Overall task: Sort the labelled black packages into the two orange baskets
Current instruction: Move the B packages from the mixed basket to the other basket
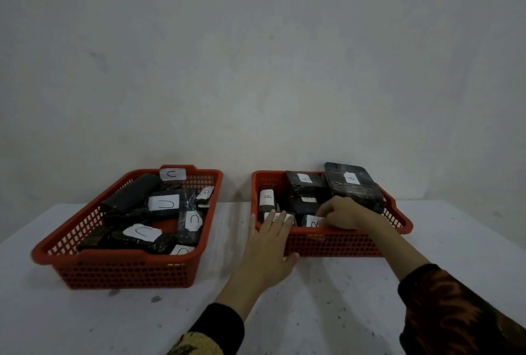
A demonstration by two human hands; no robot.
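head view: two orange baskets are seen on a white table (85,320), before a pale wall.
left basket (125,269): filled with black packages labelled c (163,203) — one label (205,193) at its right wall reads b.
right basket (336,243): filled with black packages labelled b (351,184).
left hand (270,243): fingers kept straight, laid over the right basket's near left corner, nothing held.
right hand (341,212): fingers curled inside the right basket — a package's white label (314,223) appears pinched.
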